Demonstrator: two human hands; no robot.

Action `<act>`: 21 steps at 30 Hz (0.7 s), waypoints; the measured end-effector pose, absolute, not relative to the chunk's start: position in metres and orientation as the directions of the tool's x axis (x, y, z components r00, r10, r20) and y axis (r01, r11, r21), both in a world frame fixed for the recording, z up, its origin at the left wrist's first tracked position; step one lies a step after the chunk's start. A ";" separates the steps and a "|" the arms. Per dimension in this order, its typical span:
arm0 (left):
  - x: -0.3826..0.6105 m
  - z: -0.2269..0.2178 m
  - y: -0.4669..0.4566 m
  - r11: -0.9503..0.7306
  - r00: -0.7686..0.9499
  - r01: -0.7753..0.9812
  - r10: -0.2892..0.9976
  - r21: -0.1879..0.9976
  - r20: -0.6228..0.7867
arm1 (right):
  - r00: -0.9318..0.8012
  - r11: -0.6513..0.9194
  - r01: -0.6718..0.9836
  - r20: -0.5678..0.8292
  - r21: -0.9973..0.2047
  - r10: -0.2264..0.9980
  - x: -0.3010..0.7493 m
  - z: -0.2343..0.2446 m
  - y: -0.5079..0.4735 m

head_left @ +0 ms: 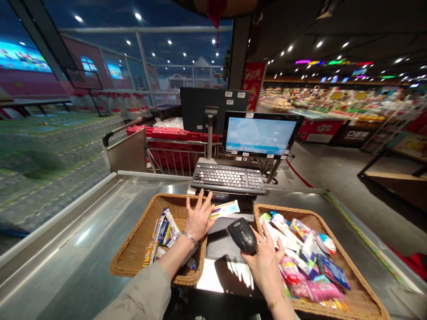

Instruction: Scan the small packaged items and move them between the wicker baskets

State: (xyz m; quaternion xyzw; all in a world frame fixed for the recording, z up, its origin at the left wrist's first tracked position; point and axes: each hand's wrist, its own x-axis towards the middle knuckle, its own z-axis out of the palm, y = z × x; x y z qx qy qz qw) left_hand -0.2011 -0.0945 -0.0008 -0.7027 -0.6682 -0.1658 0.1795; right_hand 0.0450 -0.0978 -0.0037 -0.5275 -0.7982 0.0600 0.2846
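Left basket (128,253) on metal bench (76,258), wrappers (163,232) inside. Left hand (199,218) over its right rim, fingers spread, white packet (227,209) gripped at thumb side; exact pinch partly hidden. Keyboard (228,177) behind. Scanner (242,235) mid-bench, right hand (265,255) wrapped on it, some fingers extended. Right basket (362,284) beside, mixed goods (308,262) in it.

A grey-beige sleeve (140,293), silver bangle (190,238), gold bracelet (272,306) show.
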 end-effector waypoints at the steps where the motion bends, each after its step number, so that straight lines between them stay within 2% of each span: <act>1: -0.200 0.000 -0.094 -0.044 0.054 0.999 0.879 -0.032 0.473 | -0.281 0.437 0.810 0.397 -0.391 0.874 0.045 -0.004 -0.098; 9: -0.195 0.004 -0.094 -0.055 0.069 0.998 0.824 -0.043 0.562 | -0.312 0.477 0.817 0.448 -0.324 0.838 0.047 -0.011 -0.097; 21: -0.191 0.005 -0.086 -0.097 0.120 0.993 0.800 -0.070 0.588 | -0.206 0.396 0.858 0.488 -0.328 0.849 0.055 -0.010 -0.098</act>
